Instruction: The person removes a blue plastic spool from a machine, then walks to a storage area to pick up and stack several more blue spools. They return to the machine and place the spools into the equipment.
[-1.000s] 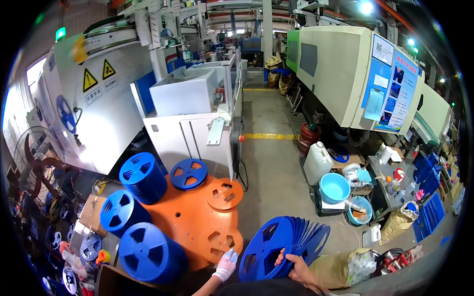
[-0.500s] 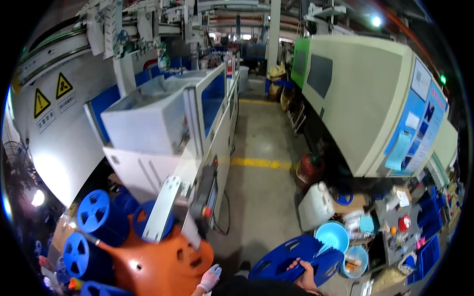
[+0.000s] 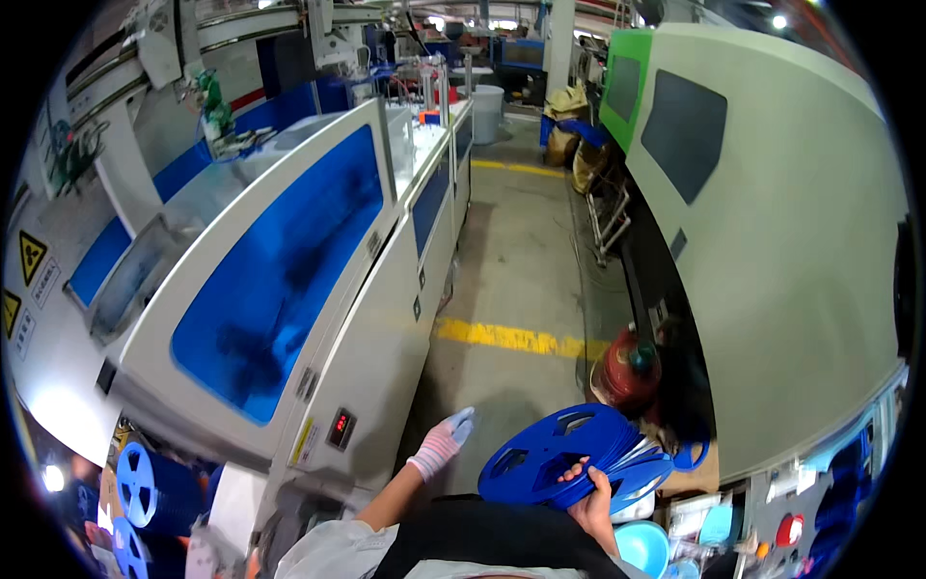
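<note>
The right hand (image 3: 591, 497) is clenched on a fanned stack of flat, round blue plastic discs with cut-out windows (image 3: 545, 444), its fingers curled through one of the openings and its thumb over the near side. The left hand (image 3: 441, 446), in a white-and-pink striped glove with pale blue fingertips, holds nothing that shows; its fingers point forward, well apart from the discs.

The discs sit tilted at the near right of the aisle, in front of the wearer's body. Seen from above, they partly overlap the area just before a rounded red metal tank (image 3: 627, 376), though whether they touch it cannot be told.

The view has shifted forward: the orange tabletop seen a second ago is almost wholly gone from the near left, and the tall stacks of blue discs (image 3: 178, 492) now show only at the near-left edge. A long white machine guard with a blue window (image 3: 280, 280) fills the left, and a cream-and-green machine housing (image 3: 791, 241) looms larger on the right. The yellow floor stripe (image 3: 492, 335) lies just ahead. The grip on the discs looks unchanged, which suggests they are being carried along the aisle, away from the other stacks. A round light-blue basin (image 3: 641, 550) shows at the near right.
</note>
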`<state>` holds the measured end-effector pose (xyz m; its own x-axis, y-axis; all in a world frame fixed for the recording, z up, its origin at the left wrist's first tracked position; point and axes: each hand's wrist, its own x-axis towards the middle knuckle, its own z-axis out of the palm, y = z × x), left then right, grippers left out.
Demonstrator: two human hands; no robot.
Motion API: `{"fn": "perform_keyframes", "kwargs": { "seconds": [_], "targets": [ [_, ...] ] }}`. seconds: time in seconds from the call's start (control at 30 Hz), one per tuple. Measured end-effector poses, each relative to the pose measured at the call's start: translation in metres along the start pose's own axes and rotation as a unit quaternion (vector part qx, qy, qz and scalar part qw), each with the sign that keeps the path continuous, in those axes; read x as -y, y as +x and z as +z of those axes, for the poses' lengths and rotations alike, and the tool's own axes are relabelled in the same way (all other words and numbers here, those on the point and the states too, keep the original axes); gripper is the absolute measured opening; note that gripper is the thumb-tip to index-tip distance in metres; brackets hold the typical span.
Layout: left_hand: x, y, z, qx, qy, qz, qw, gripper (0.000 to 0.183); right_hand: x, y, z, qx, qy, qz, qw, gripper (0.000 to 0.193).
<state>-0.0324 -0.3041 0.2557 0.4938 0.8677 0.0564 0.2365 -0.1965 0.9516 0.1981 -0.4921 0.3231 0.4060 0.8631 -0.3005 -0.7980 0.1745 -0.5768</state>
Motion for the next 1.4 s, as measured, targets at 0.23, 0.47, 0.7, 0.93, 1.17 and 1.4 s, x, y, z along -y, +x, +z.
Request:
{"fn": "perform_keyframes", "kwargs": {
  "seconds": [0.23, 0.47, 0.7, 0.93, 1.17, 1.4],
  "targets": [
    [0.008, 0.215, -0.036, -0.024, -0.040, -0.052, 0.998, 0.041, 0.106, 0.295, 0.103, 0.076, -0.087, 0.015, 0.993, 0.026],
    [0.070, 0.397, -0.088, -0.220, -0.139, -0.136, 0.956, 0.035, 0.154, 0.582, 0.161, 0.043, -0.156, 0.041, 0.986, 0.021],
    [-0.016, 0.772, -0.173, -0.167, -0.111, 0.094, 0.975, 0.038, 0.176, 0.827, 0.207, -0.056, -0.127, 0.022, 0.990, 0.018],
    [-0.126, 1.114, -0.359, -0.357, -0.350, 0.316, 0.807, 0.045, 0.176, 1.061, 0.311, -0.051, -0.108, 0.034, 0.992, 0.018],
    [-0.156, 1.300, -0.587, -0.511, -0.476, 0.244, 0.673, 0.059, 0.186, 1.301, 0.429, 0.049, -0.113, 0.080, 0.989, 0.020],
    [-0.107, 1.386, -0.763, -0.652, -0.381, 0.074, 0.652, 0.059, 0.161, 1.437, 0.518, 0.071, -0.173, 0.159, 0.969, 0.021]
  ]
}}
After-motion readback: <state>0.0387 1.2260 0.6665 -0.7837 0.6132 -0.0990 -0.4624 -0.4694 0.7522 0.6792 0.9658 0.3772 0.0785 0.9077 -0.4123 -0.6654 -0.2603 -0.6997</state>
